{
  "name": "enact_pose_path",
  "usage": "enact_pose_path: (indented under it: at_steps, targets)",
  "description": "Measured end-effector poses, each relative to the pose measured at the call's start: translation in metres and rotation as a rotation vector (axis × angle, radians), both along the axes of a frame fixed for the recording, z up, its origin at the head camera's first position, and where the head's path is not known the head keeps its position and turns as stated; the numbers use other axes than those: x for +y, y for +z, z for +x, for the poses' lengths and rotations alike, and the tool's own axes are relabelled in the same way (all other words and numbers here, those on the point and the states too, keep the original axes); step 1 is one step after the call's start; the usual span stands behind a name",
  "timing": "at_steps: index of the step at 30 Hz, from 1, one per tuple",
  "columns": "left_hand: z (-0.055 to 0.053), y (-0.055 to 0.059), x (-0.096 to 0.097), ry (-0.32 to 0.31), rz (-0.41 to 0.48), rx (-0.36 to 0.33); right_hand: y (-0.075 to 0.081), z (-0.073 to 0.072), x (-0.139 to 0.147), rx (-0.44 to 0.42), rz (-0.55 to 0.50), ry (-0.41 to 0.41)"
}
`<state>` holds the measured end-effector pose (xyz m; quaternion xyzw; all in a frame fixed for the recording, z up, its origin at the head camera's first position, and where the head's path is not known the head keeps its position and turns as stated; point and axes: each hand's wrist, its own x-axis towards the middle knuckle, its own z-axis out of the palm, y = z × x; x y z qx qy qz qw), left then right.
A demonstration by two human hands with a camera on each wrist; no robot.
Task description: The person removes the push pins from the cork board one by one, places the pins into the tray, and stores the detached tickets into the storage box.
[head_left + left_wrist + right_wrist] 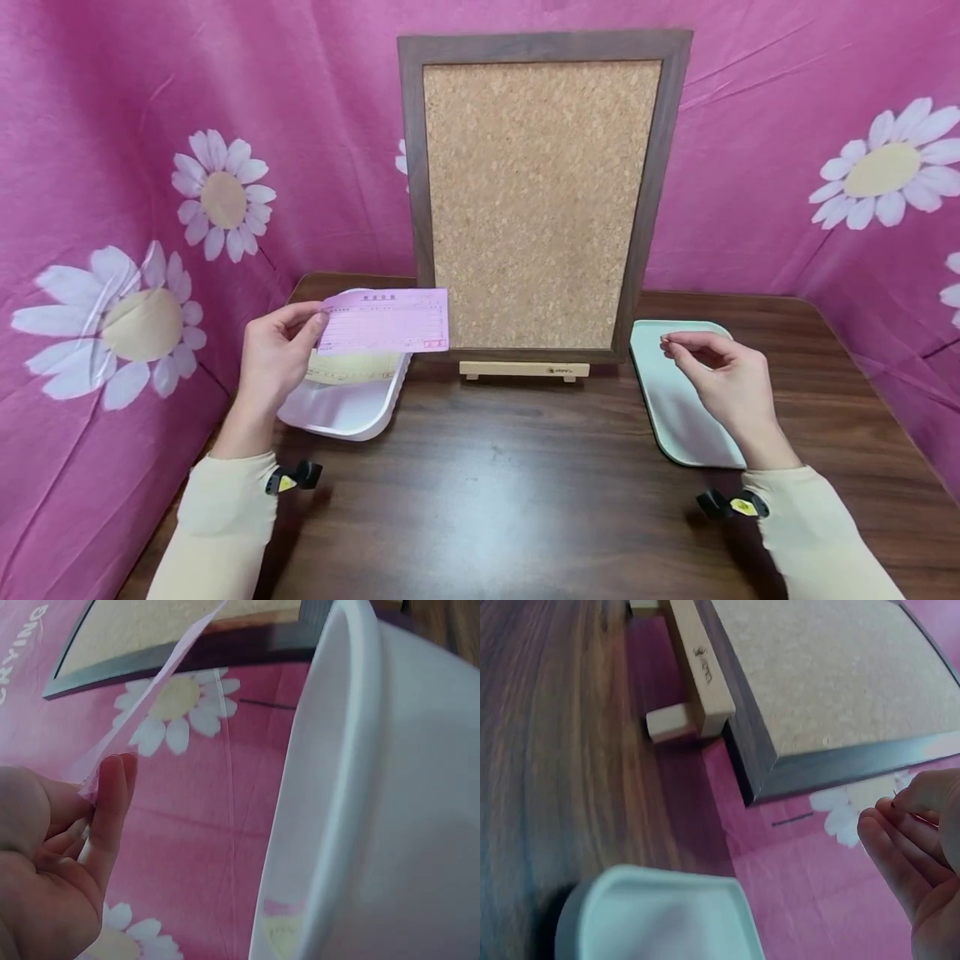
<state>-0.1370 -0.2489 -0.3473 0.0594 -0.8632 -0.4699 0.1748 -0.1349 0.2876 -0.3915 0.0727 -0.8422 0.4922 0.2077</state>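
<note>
Between thumb and fingers, my left hand (277, 354) pinches the left edge of a pink printed receipt slip (386, 321). The slip is held up over a white tray (352, 433), in front of the cork board's lower left corner. Inside that tray lies a yellowish printed slip (352, 369). My right hand (727, 379) pinches a small push pin (894, 796), mostly hidden by the fingertips, above a pale green tray (667, 429). The framed cork board (540, 208) stands upright between the hands, with nothing on its face.
A light wooden stand (523, 369) supports the board at its foot. Beneath everything is a dark wood-grain table (480, 500). Pink cloth (315, 150) with white daisies hangs behind and at both sides.
</note>
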Motion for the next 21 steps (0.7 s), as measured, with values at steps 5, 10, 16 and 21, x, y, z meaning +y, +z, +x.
enact_pose_path:
  at_steps: [5, 10, 16, 21]
  targets:
    - [0.006, -0.004, -0.013, 0.016, -0.034, -0.022, -0.004, 0.005, 0.013, -0.028, 0.032, -0.04]
    - [0.01, -0.006, -0.026, 0.026, -0.067, -0.037, -0.011, 0.01, 0.027, -0.042, 0.061, -0.085]
    - [0.015, -0.012, -0.046, 0.069, -0.101, -0.053, -0.022, 0.015, 0.044, -0.081, 0.108, -0.161]
    - [0.022, -0.016, -0.059, 0.107, -0.143, -0.068, -0.028, 0.019, 0.052, -0.121, 0.181, -0.203]
